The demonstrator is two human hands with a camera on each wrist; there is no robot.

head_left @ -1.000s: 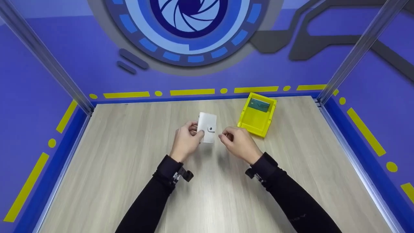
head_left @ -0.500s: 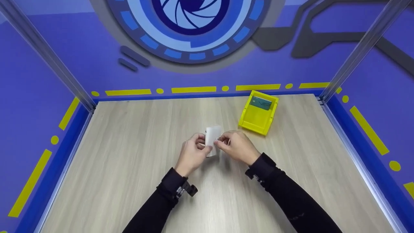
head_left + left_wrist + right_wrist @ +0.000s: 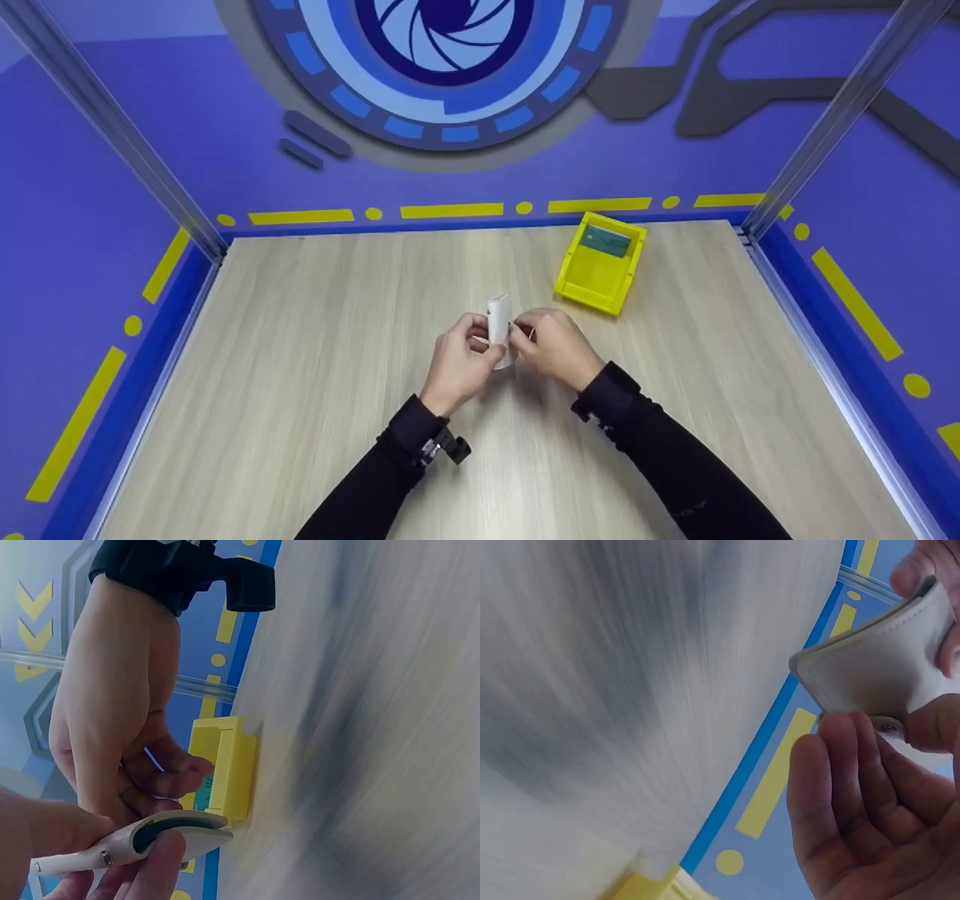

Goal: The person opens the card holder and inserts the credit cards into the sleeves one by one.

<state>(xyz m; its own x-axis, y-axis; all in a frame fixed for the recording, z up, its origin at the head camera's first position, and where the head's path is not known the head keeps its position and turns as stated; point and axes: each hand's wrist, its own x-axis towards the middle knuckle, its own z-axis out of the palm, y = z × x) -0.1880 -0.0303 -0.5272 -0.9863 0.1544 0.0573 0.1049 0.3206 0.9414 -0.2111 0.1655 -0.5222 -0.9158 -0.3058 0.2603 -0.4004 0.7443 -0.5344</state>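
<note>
"Wallet [image 3: 498, 319]: where?"
"Left of the bin [image 3: 596, 281], nearer me. My left hand [image 3: 463, 360] grips it; my right hand [image 3: 556, 345] pinches its snap tab [image 3: 889, 727]."
"Card [image 3: 606, 241]?"
"In the bin, far end."

A broad black wristband, the left wristband [image 3: 414, 426], wraps the person's arm. Above it the left hand [image 3: 459, 366] is bare, as is the right hand [image 3: 559, 346], up and to its right; below it runs a fitted black left sleeve [image 3: 367, 487]. Off its right side juts a black camera mount [image 3: 456, 448] with a silver fitting [image 3: 430, 451]. Well to its right sits a matching right wristband [image 3: 611, 394], whose black hooked bracket [image 3: 251, 589] faces it; lower right of it, the black right sleeve [image 3: 682, 450] carries a faint, unreadable pale marking [image 3: 691, 509].
</note>
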